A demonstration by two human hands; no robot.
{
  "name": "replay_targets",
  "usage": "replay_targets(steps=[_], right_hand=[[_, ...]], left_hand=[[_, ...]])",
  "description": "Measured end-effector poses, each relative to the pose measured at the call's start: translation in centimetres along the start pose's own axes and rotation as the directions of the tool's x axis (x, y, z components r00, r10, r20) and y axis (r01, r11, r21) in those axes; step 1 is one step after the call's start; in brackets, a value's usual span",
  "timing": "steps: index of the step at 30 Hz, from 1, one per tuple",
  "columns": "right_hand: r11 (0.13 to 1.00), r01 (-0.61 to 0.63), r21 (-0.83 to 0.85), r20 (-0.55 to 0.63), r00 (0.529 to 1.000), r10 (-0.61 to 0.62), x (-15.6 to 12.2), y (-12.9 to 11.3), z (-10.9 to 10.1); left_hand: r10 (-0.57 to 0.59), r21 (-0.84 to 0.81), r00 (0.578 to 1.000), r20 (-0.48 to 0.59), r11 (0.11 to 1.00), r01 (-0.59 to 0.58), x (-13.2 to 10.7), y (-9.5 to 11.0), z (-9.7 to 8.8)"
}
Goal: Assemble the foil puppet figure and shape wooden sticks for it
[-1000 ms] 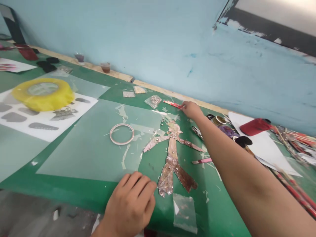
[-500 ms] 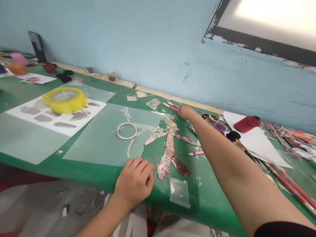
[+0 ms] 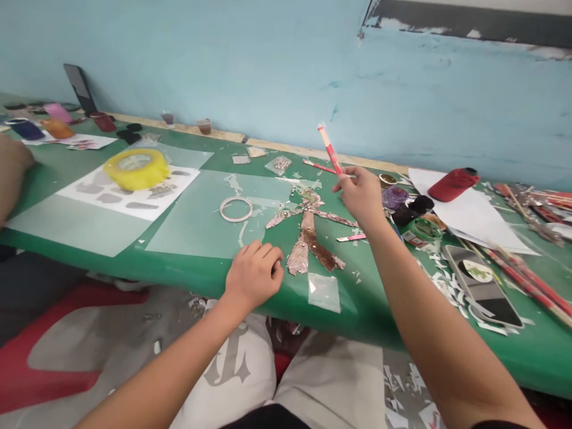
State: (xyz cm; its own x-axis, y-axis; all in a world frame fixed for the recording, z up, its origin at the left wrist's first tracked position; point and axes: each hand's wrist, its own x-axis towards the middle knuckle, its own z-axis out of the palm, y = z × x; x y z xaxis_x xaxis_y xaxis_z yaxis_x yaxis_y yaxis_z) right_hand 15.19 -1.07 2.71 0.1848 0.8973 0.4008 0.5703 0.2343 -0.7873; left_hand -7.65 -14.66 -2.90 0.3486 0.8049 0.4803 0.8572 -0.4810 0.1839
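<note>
My right hand is raised over the green table, pinching a red stick with a pale tip that points up and away. A similar red stick lies on the table just behind it. My left hand rests at the table's front edge with loosely curled fingers and nothing visible in them. Between the hands lies a figure pieced from ragged, shiny pinkish-brown strips with small studs. Right of it is a pink-handled craft knife. A small clear plastic piece lies below the figure.
A thin tape ring lies on a translucent sheet. Farther left, a yellow tape roll sits on a printed sheet. At right are paint jars, a red thread spool and a phone. Another person's arm shows at far left.
My right hand has drawn back from the far side of the table and lifted one red stick, leaving the other lying. My left hand stays at the edge. The view has tilted down.
</note>
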Motion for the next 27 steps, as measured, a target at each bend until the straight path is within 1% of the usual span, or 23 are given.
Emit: replay_targets(steps=[2, 4, 5, 6, 7, 8, 9, 10, 11, 12, 13, 14, 15, 16, 18, 19, 21, 23, 27], right_hand=[[0.995, 0.091, -0.043, -0.054, 0.994, -0.093, -2.8, -0.3, -1.0], [0.977, 0.175, -0.125, -0.111, 0.976, -0.189, -5.3, -0.4, -1.8], [0.97, 0.197, -0.142, -0.109, 0.971, -0.213, -6.4, -0.2, -1.9], [0.964, 0.216, -0.153, -0.1, 0.968, -0.232, -7.4, 0.0, -2.0], [0.958, 0.237, -0.159, -0.074, 0.965, -0.251, -8.2, 0.3, -1.9], [0.952, 0.252, -0.176, -0.059, 0.962, -0.266, -8.8, 0.6, -1.8], [0.945, 0.269, -0.188, -0.038, 0.959, -0.28, -9.2, 0.8, -1.6], [0.941, 0.28, -0.191, -0.006, 0.958, -0.287, -9.5, 1.1, -1.5], [0.939, 0.284, -0.193, 0.013, 0.958, -0.287, -9.6, 1.2, -1.3], [0.939, 0.287, -0.191, 0.036, 0.958, -0.286, -9.6, 1.3, -1.2], [0.94, 0.288, -0.183, 0.059, 0.958, -0.282, -9.5, 1.4, -1.2], [0.942, 0.29, -0.169, 0.085, 0.956, -0.28, -9.4, 1.4, -1.1], [0.944, 0.295, -0.149, 0.113, 0.953, -0.28, -9.4, 1.4, -1.1], [0.946, 0.302, -0.122, 0.144, 0.948, -0.284, -9.4, 1.5, -1.1], [0.944, 0.318, -0.086, 0.188, 0.936, -0.298, -9.4, 1.7, -1.0], [0.941, 0.328, -0.084, 0.2, 0.931, -0.306, -9.4, 1.8, -0.9], [0.933, 0.343, -0.112, 0.211, 0.925, -0.315, -9.4, 1.9, -0.8], [0.927, 0.345, -0.147, 0.216, 0.926, -0.31, -9.5, 1.9, -0.6], [0.937, 0.321, -0.138, 0.204, 0.935, -0.29, -9.5, 1.3, -0.2]], left_hand=[[-0.013, -0.014, 1.0, 0.028, 1.0, 0.013, -0.1, 0.0, -0.3], [-0.022, -0.075, 0.999, 0.045, 0.997, 0.025, -0.2, -0.1, -0.6], [-0.036, -0.14, 0.998, 0.044, 0.989, 0.042, -0.2, -0.1, -0.6], [-0.068, -0.239, 0.997, 0.034, 0.968, 0.075, 0.1, -0.1, -0.6], [-0.121, -0.369, 0.993, 0.015, 0.922, 0.118, 0.6, 0.0, -0.6], [-0.192, -0.517, 0.981, 0.002, 0.84, 0.166, 1.4, 0.1, -0.4], [-0.28, -0.678, 0.96, -0.002, 0.706, 0.204, 2.5, 0.3, -0.1], [-0.348, -0.811, 0.938, -0.001, 0.548, 0.202, 3.8, 0.6, 0.2], [-0.368, -0.897, 0.929, 0.034, 0.4, 0.191, 5.2, 0.9, 0.5], [-0.364, -0.942, 0.929, 0.07, 0.282, 0.181, 6.7, 1.2, 0.9], [-0.368, -0.966, 0.926, 0.086, 0.196, 0.168, 8.2, 1.4, 1.2], [-0.37, -0.978, 0.925, 0.089, 0.142, 0.151, 9.5, 1.6, 1.5], [-0.383, -0.984, 0.921, 0.079, 0.119, 0.134, 10.6, 1.6, 1.7], [-0.393, -0.985, 0.917, 0.066, 0.122, 0.124, 11.5, 1.6, 2.0], [-0.42, -0.984, 0.906, 0.05, 0.135, 0.117, 12.4, 1.4, 2.5], [-0.437, -0.986, 0.898, 0.05, 0.121, 0.114, 12.5, 1.3, 2.7], [-0.457, -0.991, 0.886, 0.073, 0.067, 0.116, 12.3, 1.2, 3.4], [-0.456, -0.991, 0.884, 0.102, 0.028, 0.128, 11.9, 1.6, 4.0], [-0.409, -0.989, 0.904, 0.125, 0.024, 0.147, 10.9, 3.3, 4.9]])
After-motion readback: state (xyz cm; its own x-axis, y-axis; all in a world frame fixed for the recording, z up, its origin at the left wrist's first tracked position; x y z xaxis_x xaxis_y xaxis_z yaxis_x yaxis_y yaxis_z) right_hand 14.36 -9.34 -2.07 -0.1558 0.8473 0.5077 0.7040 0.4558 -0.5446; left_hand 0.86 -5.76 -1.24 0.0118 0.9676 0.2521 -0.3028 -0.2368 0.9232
